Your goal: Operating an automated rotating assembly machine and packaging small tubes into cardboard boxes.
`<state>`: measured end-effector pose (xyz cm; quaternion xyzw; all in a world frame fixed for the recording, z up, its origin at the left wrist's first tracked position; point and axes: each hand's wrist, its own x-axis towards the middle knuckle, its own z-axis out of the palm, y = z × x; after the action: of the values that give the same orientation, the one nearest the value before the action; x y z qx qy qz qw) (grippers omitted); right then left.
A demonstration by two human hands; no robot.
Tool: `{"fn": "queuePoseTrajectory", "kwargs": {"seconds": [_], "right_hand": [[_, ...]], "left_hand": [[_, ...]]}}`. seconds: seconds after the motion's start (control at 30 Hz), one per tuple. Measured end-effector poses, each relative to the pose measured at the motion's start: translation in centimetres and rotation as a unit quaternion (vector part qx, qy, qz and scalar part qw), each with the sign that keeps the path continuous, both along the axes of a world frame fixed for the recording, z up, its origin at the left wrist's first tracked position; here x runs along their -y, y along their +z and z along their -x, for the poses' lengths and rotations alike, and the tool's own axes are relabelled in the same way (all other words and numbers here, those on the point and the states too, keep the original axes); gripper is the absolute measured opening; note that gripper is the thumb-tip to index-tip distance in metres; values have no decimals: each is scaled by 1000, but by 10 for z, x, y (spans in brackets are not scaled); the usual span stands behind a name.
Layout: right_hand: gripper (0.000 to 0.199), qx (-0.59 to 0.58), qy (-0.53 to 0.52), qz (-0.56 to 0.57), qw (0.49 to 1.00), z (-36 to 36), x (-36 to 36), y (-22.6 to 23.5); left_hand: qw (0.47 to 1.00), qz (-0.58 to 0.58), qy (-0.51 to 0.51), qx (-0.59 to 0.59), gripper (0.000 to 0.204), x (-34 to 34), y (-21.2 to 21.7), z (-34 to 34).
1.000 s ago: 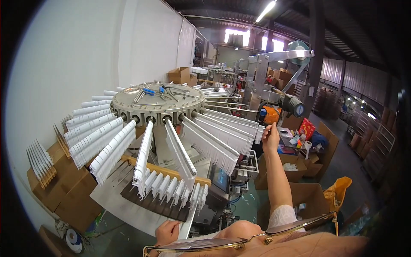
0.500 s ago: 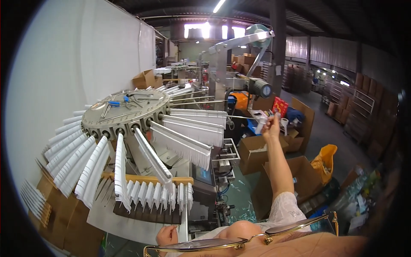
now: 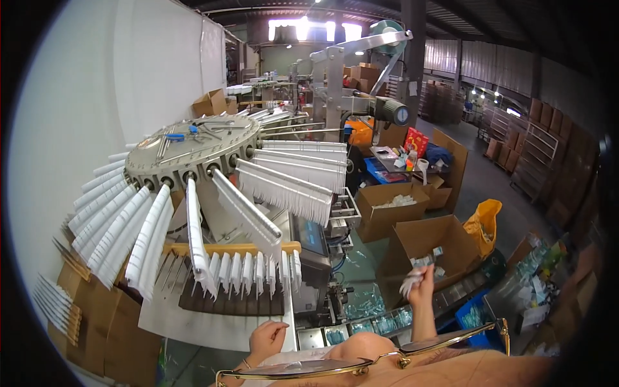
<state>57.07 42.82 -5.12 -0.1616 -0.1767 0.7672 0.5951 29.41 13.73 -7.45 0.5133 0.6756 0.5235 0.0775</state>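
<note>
Since the white stuff was pinched in the right hand, lower right, it drooped; the left hand half curled, maybe empty.

We look from the person's head through the left fisheye camera of a side-by-side pair, upright, facing forward and tilted down. Closest to us are the gold-rimmed eyeglasses with tinted lenses, cutting across the lower edge. The left hand and right hand lie just beyond, near us. At middle range, left of centre, we look down obliquely on the round grey metal turntable. Farther off, our view runs along the tall white wall at left and deep into the hall; darkness rings the picture, and straight edges bow toward it.
</note>
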Motion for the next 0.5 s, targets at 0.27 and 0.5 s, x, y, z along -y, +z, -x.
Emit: {"fn": "queuePoseTrajectory", "kwargs": {"seconds": [0.27, 0.5], "right_hand": [[28, -92, 376, -188, 903, 38, 82, -31], [17, 95, 182, -317, 926, 76, 199, 5]], "left_hand": [[995, -13, -83, 61, 11, 16, 9, 15], [971, 38, -238, 12, 13, 57, 16, 122]]}}
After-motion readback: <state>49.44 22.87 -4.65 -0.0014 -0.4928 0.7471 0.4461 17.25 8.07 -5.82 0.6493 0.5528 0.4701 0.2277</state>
